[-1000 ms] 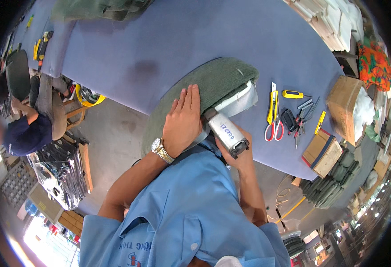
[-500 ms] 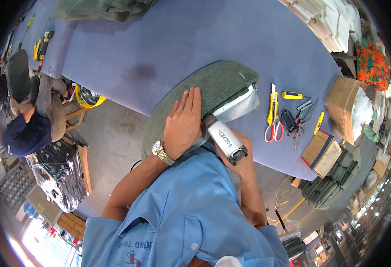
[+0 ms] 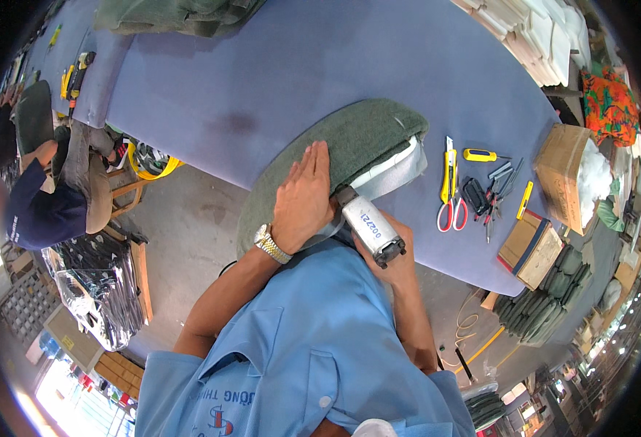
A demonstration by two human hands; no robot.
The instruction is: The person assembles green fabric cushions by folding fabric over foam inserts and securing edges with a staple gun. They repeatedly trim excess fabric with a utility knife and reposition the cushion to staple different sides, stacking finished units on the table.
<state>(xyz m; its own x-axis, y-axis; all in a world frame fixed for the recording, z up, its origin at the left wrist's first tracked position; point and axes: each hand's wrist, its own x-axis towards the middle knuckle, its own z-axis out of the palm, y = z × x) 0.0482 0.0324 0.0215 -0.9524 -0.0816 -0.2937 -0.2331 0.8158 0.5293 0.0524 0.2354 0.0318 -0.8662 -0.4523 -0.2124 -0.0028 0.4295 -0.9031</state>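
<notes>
A curved cushion (image 3: 349, 135) covered in dark green fabric lies at the table's near edge, against my body. White lining (image 3: 393, 169) shows along its near right side. My left hand (image 3: 303, 193) rests on the green cover, fingers stretched out together; its thumb is mostly hidden. In my right hand (image 3: 393, 247) is a staple gun (image 3: 371, 227) with a silver-white body. Its nose end meets the cushion's inner edge close to my left hand. The gun's body hides most of my right fingers.
Scissors (image 3: 451, 215), a yellow utility knife (image 3: 448, 171), a screwdriver (image 3: 481, 155) and several small tools lie right on the table (image 3: 211, 80). Two cardboard boxes (image 3: 557, 178) (image 3: 528, 247) stand beyond. Green cloth (image 3: 182, 16) lies at the far edge. Another person (image 3: 58, 204) sits at the left.
The view has shifted slightly. My hands, the staple gun and the cushion keep nearly the same places relative to each other. At the left, the other person's arm and body have moved a little.
</notes>
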